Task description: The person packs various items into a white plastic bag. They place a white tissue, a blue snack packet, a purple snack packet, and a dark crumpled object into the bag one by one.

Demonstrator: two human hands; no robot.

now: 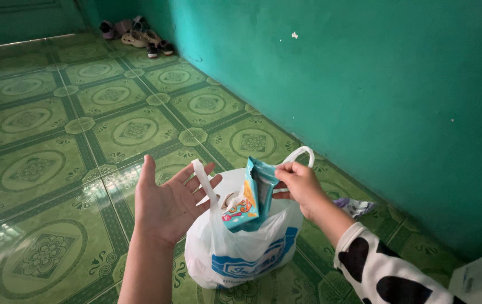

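We see first the green patterned floor (32, 169), which fills most of the view, and the plain green wall (364, 84) that meets it on the right. On this floor, close to the wall, stands a white plastic bag (241, 247) with blue print; we take this bag as our landmark.

Above the mouth of the bag our right hand (300, 186) holds a small teal carton (249, 202) by its top corner. The fingers are closed in a pinch on the carton, and its lower end hangs just inside the opening of the bag. One white handle of the bag loops up behind this hand.

To the left of the bag our left hand (167, 202) is open, palm up, the fingers spread and holding nothing. The other handle of the bag stands up just in front of its fingertips; we cannot tell whether it touches them.

To the right of the bag, near the wall, lies a small crumpled wrapper (356, 206). Far beyond the bag, in the corner, rest some shoes (137, 35).
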